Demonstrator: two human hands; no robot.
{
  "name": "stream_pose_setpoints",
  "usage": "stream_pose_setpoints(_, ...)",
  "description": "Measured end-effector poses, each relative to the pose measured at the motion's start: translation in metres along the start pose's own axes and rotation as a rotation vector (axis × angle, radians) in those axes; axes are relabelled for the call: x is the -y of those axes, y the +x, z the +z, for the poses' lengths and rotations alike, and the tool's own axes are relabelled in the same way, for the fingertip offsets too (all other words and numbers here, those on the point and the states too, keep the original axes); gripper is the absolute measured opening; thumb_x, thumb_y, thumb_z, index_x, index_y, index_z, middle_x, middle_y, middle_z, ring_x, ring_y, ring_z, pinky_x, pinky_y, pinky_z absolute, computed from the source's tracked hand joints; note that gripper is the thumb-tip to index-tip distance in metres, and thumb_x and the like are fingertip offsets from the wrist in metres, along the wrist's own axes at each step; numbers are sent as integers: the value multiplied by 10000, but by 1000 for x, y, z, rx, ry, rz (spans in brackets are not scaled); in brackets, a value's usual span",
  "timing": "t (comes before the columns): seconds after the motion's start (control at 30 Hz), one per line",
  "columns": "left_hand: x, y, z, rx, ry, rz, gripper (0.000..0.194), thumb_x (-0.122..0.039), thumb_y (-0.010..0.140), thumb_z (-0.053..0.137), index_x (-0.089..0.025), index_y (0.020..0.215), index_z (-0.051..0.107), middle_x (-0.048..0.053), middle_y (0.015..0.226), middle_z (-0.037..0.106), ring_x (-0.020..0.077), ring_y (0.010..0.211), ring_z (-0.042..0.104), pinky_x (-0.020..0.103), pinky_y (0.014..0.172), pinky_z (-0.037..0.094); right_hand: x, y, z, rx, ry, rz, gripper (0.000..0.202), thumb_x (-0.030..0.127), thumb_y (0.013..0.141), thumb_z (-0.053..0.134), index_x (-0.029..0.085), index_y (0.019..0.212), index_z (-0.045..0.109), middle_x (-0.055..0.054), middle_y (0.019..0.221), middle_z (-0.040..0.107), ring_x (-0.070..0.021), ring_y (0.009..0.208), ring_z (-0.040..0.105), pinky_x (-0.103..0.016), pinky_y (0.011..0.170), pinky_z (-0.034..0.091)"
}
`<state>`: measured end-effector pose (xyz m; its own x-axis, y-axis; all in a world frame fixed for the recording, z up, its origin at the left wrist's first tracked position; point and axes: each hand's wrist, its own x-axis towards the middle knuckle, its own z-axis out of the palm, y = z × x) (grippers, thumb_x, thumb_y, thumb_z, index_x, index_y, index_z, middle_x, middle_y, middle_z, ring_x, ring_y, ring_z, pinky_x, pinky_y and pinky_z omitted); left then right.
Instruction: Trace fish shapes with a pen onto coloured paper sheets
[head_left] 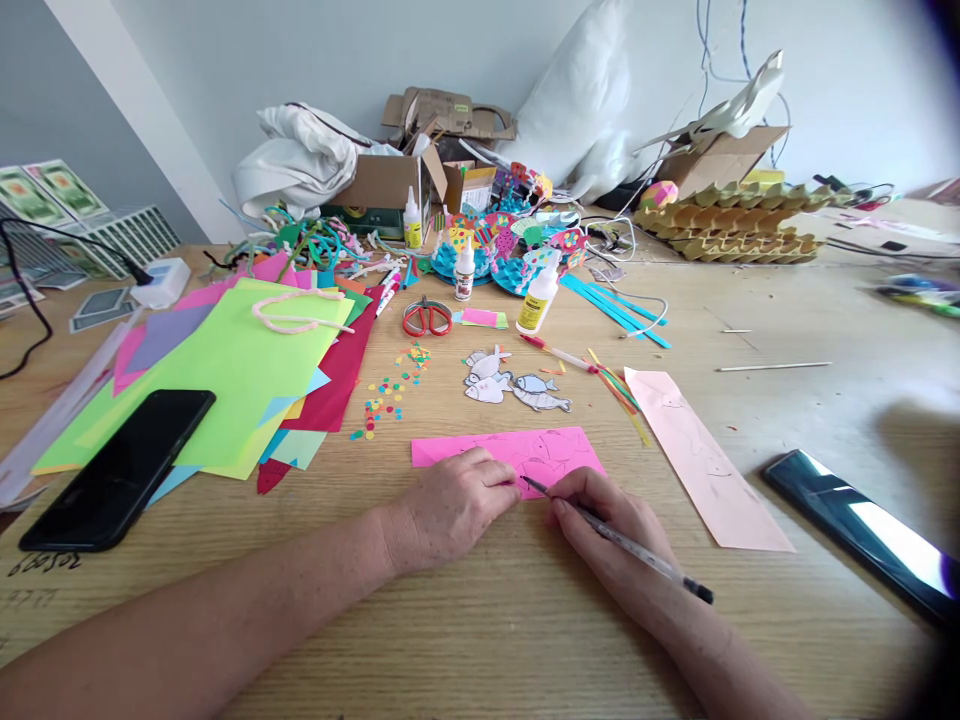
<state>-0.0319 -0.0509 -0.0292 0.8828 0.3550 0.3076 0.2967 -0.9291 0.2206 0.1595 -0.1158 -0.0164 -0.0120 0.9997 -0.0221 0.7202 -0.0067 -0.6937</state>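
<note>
My right hand is closed round a pen, its tip on the lower edge area of a bright pink paper strip. Thin drawn outlines, one like a fish, show on the strip. My left hand lies on the same strip, fingers bent together and pressing it to the table; the thumb is mostly hidden. Beyond the strip lie several small paper fish cutouts. To the right is a pale pink strip with faint pencil-like drawings.
Coloured paper sheets and a black phone lie left; another phone lies right. Red-handled scissors, glue bottles and confetti dots sit beyond my hands. Egg cartons and a cardboard box stand farther back.
</note>
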Motion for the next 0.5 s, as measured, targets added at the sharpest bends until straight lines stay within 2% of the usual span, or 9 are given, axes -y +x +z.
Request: stream_pose_setpoints(0.5, -1, 0, -4, 50, -32, -18, 207, -117, 890, 411, -112, 987, 593, 69, 998, 584, 184, 894, 496, 291, 823, 435, -2, 0, 1, 7, 9, 2, 102, 247, 775, 436, 217, 728, 521, 42, 597, 591, -126, 546, 529, -238, 533, 395)
